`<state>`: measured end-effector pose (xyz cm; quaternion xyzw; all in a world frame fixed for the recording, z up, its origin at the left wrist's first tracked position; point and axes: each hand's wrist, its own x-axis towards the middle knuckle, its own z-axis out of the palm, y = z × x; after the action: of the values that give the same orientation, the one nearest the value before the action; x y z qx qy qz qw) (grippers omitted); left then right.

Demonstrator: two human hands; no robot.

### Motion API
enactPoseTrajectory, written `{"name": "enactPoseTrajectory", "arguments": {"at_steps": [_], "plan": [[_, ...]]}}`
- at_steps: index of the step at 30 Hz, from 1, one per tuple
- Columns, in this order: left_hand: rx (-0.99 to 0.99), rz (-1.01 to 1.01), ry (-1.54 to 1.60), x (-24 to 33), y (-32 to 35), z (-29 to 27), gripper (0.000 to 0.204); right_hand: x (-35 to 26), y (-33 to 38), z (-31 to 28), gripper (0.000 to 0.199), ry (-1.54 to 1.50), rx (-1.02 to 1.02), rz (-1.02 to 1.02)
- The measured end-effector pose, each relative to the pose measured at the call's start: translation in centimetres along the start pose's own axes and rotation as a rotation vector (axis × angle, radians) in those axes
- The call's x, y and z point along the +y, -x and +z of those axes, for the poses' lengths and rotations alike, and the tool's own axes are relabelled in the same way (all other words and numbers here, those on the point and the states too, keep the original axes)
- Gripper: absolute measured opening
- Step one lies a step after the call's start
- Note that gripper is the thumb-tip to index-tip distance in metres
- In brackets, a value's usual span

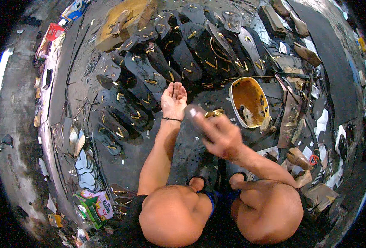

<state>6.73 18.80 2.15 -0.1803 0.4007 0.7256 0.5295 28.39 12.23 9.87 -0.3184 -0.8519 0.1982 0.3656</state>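
Observation:
My left hand is held out palm up, its fingers stretched and nothing in it. Beyond it, black shoe soles with short gold strips on them lie in overlapping rows. My right hand is smeared by motion, with its fingers bent and the index finger pointing forward. At its fingers shows a dark piece with a gold band, too blurred to name. Right of this hand stands a yellow-rimmed tub with brown stuff and dark bits inside.
A wooden block lies at the far left of the soles. Wooden shoe lasts and scraps lie along the right. Grey oval pieces are piled at the left, near a green-and-white packet. My knees are at the near edge.

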Motion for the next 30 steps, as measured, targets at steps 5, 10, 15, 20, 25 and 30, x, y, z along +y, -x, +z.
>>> {"name": "enactPoseTrajectory", "arguments": {"at_steps": [5,10,15,20,25,30], "plan": [[0.104,0.222,-0.154,-2.7,1.6,1.1,0.040,-1.1,1.0,3.9,0.070,0.183,-0.156,-0.293],[0.192,0.230,-0.130,-0.3,1.4,0.5,0.043,-1.2,-1.4,0.8,0.085,-0.066,0.146,0.038],[0.390,0.190,-0.168,-1.8,0.5,-1.2,0.028,0.6,-0.6,3.9,0.073,-0.026,-0.040,-0.127],[-0.145,0.486,-0.713,-3.6,1.2,-3.2,0.044,0.9,-0.5,3.9,0.087,0.187,-0.014,-0.269],[-0.156,0.427,-0.512,-3.8,3.2,-1.6,0.030,1.5,-2.7,0.8,0.078,-0.063,0.182,0.152],[-0.075,0.511,-0.635,-2.9,3.8,-2.1,0.030,1.0,-1.4,1.8,0.080,-0.110,-0.197,-0.033]]}}
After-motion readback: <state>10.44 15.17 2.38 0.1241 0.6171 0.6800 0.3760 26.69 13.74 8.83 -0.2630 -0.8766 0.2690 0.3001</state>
